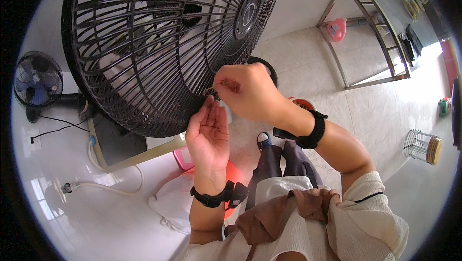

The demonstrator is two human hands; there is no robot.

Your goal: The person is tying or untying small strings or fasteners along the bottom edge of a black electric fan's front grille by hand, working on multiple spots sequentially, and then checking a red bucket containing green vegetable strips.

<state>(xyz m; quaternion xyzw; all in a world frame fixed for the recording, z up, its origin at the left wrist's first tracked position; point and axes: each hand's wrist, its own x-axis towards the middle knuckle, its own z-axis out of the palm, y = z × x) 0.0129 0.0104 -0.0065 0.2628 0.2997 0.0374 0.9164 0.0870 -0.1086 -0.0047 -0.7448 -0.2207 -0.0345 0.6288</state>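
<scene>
A large black fan [168, 44] with a ribbed front grille fills the upper left and middle. My right hand [252, 88] is closed in a pinch at the grille's lower right part. A thin yellowish strip, perhaps a stick or a tie [210, 88], shows at its fingertips and reaches toward the bars; its exact kind is too small to tell. Just below, my left hand [209, 133] is palm up with the fingers stretched out, their tips close to the grille's lower rim. Whether those tips touch the bars I cannot tell. Black bands circle both wrists.
A smaller black fan [38, 79] stands at the far left, near a dark-topped appliance [118, 140]. A white hose [110, 187] runs along the wall. Below my left arm lie a white bag [173, 201] and an orange-red container [233, 172]. A metal-framed table [385, 25] and stacked stools [426, 148] stand right.
</scene>
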